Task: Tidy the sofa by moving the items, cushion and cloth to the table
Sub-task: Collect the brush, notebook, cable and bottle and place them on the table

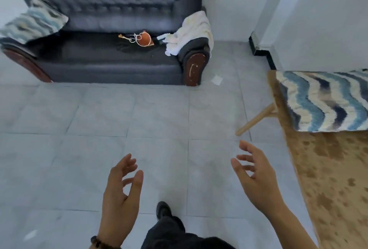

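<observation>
A dark grey tufted sofa [111, 63] stands across the room. A blue-and-cream wavy cushion [33, 22] leans on its left arm. A white cloth [191, 31] hangs over its right arm. On the seat lie an orange round item with white string [144, 39] and a dark item [129, 46] beneath it. A second wavy cushion [326, 100] lies on the wooden table [326, 169] at the right. My left hand [121, 191] and my right hand [256, 175] hover open and empty over the floor, far from the sofa.
Grey floor tiles [99, 119] stretch between me and the sofa. A small white scrap [217, 79] lies on the floor by the sofa's right arm. A table leg [256, 119] angles out to the left. My dark trouser leg and shoe [164, 211] are below.
</observation>
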The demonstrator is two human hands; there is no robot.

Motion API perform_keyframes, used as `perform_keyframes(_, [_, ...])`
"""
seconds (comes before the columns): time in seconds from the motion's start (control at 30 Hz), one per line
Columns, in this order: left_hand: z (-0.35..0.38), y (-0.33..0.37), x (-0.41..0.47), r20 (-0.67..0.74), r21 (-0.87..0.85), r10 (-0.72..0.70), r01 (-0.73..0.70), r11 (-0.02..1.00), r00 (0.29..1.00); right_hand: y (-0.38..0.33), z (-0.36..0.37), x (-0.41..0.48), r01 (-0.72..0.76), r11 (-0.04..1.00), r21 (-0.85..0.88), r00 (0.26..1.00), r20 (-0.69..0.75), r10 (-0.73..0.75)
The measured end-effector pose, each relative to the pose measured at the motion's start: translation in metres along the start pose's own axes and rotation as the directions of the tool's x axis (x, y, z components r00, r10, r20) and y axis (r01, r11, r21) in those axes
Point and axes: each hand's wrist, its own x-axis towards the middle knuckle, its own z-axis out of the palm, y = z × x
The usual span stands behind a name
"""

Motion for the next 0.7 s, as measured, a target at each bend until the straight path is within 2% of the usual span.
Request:
perform_keyframes(0.2, [-0.076,-0.050,0.069,-0.061,0.053,-0.066,0.070,0.996,0.996,-0.066,0.109,0.061,0.096,0.993,-0.063,0.978,0.192,-0.082])
perform_keyframes(0.33, [-0.106,-0.053,0.128,-0.091,0.021,-0.085,0.088,0.996,0.992,-0.102,0.153,0.097,0.110,0.993,-0.046,0.972,0.213,-0.098])
perform_keyframes(0.5, [-0.110,-0.067,0.213,-0.082,0.065,-0.071,0.076,0.995,0.994,-0.114,0.206,0.154,0.085,0.996,-0.026,0.968,0.237,-0.076])
perform_keyframes(0.7, [-0.098,-0.083,0.360,-0.073,0.109,-0.083,0.090,0.990,0.994,-0.129,0.290,0.282,0.028,0.999,0.019,0.967,0.252,-0.032])
